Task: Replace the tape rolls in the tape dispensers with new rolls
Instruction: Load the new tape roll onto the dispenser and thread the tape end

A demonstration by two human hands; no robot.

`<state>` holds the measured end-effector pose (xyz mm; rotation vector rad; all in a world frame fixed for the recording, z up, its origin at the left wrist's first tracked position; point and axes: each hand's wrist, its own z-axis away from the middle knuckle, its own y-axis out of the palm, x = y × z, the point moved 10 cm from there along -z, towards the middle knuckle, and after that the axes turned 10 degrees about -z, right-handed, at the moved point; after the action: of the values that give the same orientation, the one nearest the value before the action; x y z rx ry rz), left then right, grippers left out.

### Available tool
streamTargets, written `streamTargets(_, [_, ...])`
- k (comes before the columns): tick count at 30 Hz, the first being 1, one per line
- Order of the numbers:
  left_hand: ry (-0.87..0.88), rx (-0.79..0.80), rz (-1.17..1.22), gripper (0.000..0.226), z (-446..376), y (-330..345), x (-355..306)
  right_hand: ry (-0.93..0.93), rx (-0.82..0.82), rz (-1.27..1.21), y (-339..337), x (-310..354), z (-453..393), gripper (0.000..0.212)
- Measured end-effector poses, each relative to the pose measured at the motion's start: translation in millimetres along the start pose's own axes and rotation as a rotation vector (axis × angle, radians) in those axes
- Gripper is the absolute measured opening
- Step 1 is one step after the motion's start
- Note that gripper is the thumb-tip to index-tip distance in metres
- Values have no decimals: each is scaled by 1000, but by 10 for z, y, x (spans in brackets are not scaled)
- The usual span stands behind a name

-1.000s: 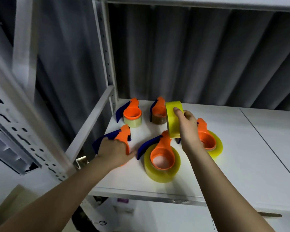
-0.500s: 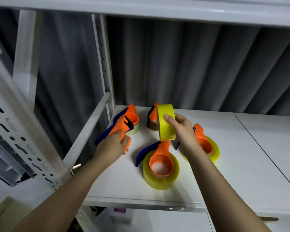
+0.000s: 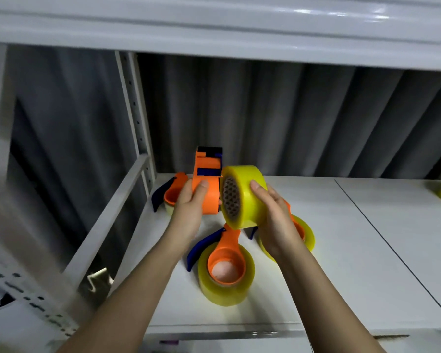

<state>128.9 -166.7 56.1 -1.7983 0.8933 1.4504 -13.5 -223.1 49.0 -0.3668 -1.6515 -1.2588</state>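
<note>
1. Head view: left hand (image 3: 189,212) grips an orange dispenser (image 3: 206,186), raised above the white shelf (image 3: 341,250).
2. Right hand (image 3: 275,220) clasps a yellow tape roll (image 3: 247,194), fingers curled round it, core facing the dispenser, just beside it.
3. Loaded dispensers lie on the shelf: front (image 3: 225,271), right (image 3: 303,231), back-left (image 3: 172,197).

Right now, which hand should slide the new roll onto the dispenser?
Probably the right hand: it already grips the yellow roll, core facing the orange dispenser that the left hand holds upright beside it.
</note>
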Motion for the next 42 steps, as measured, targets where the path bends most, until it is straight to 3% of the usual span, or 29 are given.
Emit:
streamTargets(9, [109, 71, -253, 12, 129, 203, -182, 52, 83, -34, -8, -13, 12, 51])
streamTargets(15, [128, 20, -317, 17, 100, 240, -283, 33, 109, 137, 37, -96, -55, 50])
streamTargets(18, [42, 29, -203, 15, 86, 260, -293, 53, 95, 191, 32, -142, -64, 44])
streamTargets(22, [-184, -42, 75, 15, 144, 280, -137, 88, 16, 148, -34, -200, -96, 73])
streamTargets(24, [-270, -33, 236, 20, 183, 356, -44, 90, -13, 73, -55, -192, -134, 77])
streamTargets(29, [-270, 12, 296, 34, 245, 521, -57, 55, 22, -10, 13, -174, -147, 48])
streamTargets(35, [-233, 14, 290, 41, 224, 521, -89, 44, 22, -138, 67, -233, -175, 44])
streamTargets(39, [-262, 123, 250, 83, 316, 597, -32, 19, 5, -96, 90, -276, -198, 44])
streamTargets(42, [-140, 75, 108, 71, 244, 514, -99, 16, 37, -23, 108, -302, -230, 46])
